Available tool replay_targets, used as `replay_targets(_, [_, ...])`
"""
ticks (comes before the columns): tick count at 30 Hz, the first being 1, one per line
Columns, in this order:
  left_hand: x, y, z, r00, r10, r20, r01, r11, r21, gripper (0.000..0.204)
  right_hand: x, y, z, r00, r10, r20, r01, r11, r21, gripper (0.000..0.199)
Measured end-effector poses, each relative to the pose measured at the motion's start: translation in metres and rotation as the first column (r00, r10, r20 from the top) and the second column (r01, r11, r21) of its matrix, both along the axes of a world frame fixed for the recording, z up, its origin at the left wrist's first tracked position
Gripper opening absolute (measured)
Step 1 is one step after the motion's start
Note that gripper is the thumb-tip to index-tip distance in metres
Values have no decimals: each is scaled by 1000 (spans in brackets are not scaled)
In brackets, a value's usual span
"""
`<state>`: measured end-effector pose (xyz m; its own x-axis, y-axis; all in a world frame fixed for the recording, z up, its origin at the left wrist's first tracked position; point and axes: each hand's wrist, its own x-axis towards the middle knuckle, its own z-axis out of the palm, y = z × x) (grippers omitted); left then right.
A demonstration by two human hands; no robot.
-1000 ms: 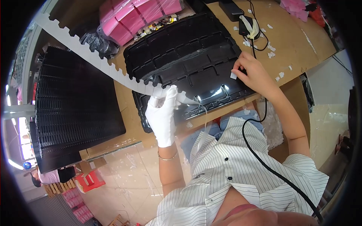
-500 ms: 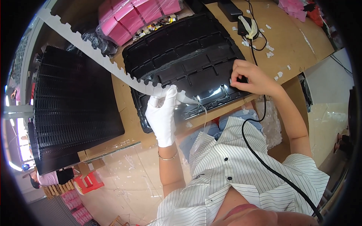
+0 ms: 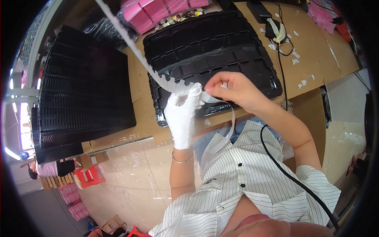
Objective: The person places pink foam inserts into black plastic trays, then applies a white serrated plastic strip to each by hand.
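A long white strip with a row of small tabs along one edge [image 3: 170, 85] runs down from the upper left into my left hand [image 3: 179, 118]. That hand wears a white glove, and its fingers are closed round the strip. Beyond the glove, the strip's smooth tail curls down toward my lap. My bare right hand [image 3: 239, 91] has thumb and forefinger pinched together at the strip, just right of the glove. What lies between those fingertips is too small to make out. A small white piece shows by its curled fingers. Under both hands lies a black moulded plastic tray [image 3: 221, 59].
A tall stack of black trays [image 3: 87, 87] stands at the left. Pink wrapped bundles [image 3: 154, 14] sit behind the tray. On the cardboard-covered table [image 3: 316, 51], white scraps and a black adapter with a cable [image 3: 275, 31] lie at the right. A black cable crosses my shirt.
My right hand has moved left from the tray's right side to the strip beside my gloved hand. The strip now hangs more steeply, and the whole view has shifted slightly.
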<state>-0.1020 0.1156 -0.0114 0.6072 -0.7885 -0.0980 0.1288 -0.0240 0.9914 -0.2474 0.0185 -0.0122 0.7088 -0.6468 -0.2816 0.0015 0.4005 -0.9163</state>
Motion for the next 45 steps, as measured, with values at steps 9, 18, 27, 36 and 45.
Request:
replay_targets(9, [40,13,-1,983,103,151,-103,995,-8,25,31,20,-14,982,-58,178,186,197,-963,8])
replay_targets(18, [82,39,6,891,379,251,-377,924,-58,19,89,-9,-9,945,97,-312,-268,777,-570,16])
replay_targets(27, [85,52,8,915,342,214,-341,939,-44,32,105,-12,-19,872,17,-488,-465,339,-818,15])
replay_targets(36, [84,50,4,912,329,245,-327,944,-49,33,111,-4,-19,831,-66,-552,-512,295,-806,16])
replay_targets(45, [79,47,0,930,305,203,-312,950,-1,19,54,2,21,853,422,-305,-490,451,-746,12])
